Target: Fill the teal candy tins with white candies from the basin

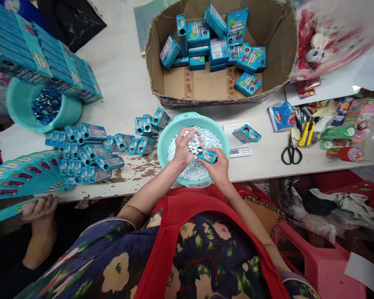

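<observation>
A teal basin (174, 126) full of small white candies (195, 170) sits at the table's near edge. Over it, my left hand (186, 147) is cupped and closed round a handful of white candies. My right hand (216, 166) grips a small teal box (207, 155), held against the left hand's fingers. Another small teal box (247, 133) lies on a white scale (240, 151) just right of the basin.
A cardboard carton (280, 45) at the back holds several teal boxes. Rows of filled boxes (90, 151) lie left, by a teal tub (65, 114) of dark pieces. Scissors (291, 153) and clutter lie right. Another person's hand (39, 207) holds flat packaging at the lower left.
</observation>
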`<move>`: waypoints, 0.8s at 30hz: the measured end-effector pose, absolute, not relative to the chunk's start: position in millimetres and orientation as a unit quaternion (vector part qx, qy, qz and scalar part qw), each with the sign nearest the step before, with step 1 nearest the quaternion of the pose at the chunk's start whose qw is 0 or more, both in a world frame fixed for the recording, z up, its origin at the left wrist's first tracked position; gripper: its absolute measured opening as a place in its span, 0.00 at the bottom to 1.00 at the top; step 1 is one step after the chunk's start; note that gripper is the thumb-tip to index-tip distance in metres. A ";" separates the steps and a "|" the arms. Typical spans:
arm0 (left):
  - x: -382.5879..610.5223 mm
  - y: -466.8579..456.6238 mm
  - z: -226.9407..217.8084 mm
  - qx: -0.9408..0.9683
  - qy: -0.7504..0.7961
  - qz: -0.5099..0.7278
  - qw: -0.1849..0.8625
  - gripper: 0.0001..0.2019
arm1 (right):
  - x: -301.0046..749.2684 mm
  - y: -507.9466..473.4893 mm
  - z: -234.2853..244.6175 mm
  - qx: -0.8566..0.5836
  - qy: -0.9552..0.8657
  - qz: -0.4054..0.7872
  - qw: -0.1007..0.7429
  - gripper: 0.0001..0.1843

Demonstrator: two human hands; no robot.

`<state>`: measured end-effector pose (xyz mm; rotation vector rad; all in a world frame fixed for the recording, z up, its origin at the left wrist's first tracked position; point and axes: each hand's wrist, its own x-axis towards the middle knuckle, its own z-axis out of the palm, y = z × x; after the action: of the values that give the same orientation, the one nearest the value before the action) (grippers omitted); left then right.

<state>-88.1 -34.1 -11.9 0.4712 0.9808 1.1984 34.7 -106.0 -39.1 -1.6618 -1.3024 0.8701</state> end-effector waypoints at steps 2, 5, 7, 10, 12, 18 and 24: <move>-85.7 -32.6 -12.6 0.211 0.431 0.557 0.678 0.14 | 31.3 -104.0 -37.4 -0.662 -0.518 0.346 0.417 0.19; -84.8 -30.9 -12.7 0.232 0.420 0.567 0.670 0.13 | 30.1 -102.7 -36.0 -0.655 -0.525 0.348 0.418 0.19; -84.6 -30.6 -11.5 0.245 0.413 0.567 0.669 0.13 | 30.9 -102.0 -35.3 -0.648 -0.534 0.351 0.414 0.19; -84.1 -30.9 -9.0 0.258 0.415 0.557 0.672 0.13 | 32.4 -100.4 -33.0 -0.646 -0.538 0.351 0.412 0.19; -83.4 -31.4 -7.1 0.258 0.434 0.551 0.665 0.13 | 32.8 -99.5 -30.9 -0.650 -0.531 0.351 0.414 0.19; -80.0 -30.7 -1.1 0.270 0.455 0.553 0.644 0.14 | 33.1 -98.6 -26.9 -0.650 -0.522 0.367 0.414 0.19; -78.4 -27.3 3.1 0.264 0.451 0.548 0.653 0.14 | 35.2 -97.8 -24.3 -0.649 -0.508 0.376 0.424 0.20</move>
<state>-78.4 -27.3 3.1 0.5987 1.0222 1.2442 35.2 -97.8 -24.3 -1.6228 -1.2703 0.9410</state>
